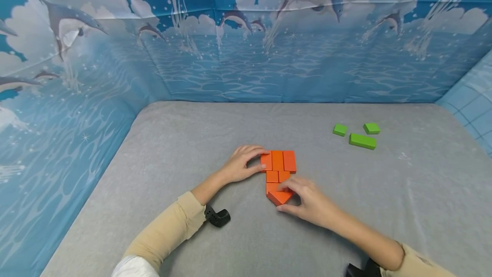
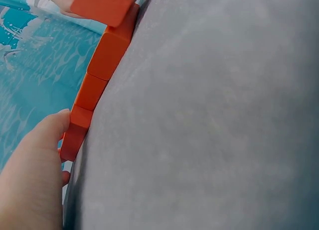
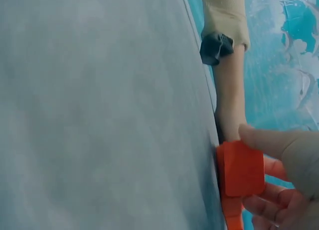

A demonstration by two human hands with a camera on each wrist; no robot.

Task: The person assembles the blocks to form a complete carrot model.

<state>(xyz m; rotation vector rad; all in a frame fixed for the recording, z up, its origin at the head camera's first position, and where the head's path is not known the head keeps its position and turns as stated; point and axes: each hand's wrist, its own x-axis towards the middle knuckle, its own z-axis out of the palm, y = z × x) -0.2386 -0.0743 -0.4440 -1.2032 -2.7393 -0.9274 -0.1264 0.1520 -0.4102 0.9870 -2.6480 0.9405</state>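
Observation:
Orange blocks lie together on the grey cloth: a far row of three, with a left block [image 1: 266, 161], a middle block [image 1: 277, 160] and a right block [image 1: 289, 161]. Two small orange blocks [image 1: 272, 177] touch that row's near side, and a larger orange block [image 1: 270, 187] lies nearer. My left hand [image 1: 241, 163] holds the left block between thumb and fingers. With thumb and fingertips, my right hand [image 1: 309, 200] pinches an orange block [image 3: 243, 168] at the near end; it looks tilted. Its fingers partly cover the nearer blocks.
Several loose pieces stand to the far right: a small green block [image 1: 340, 130], another green block [image 1: 371, 128] and a longer green block [image 1: 362, 141]. A blue dolphin-print curtain [image 1: 246, 67] hangs along the back and left edges of the grey cloth [image 1: 192, 140].

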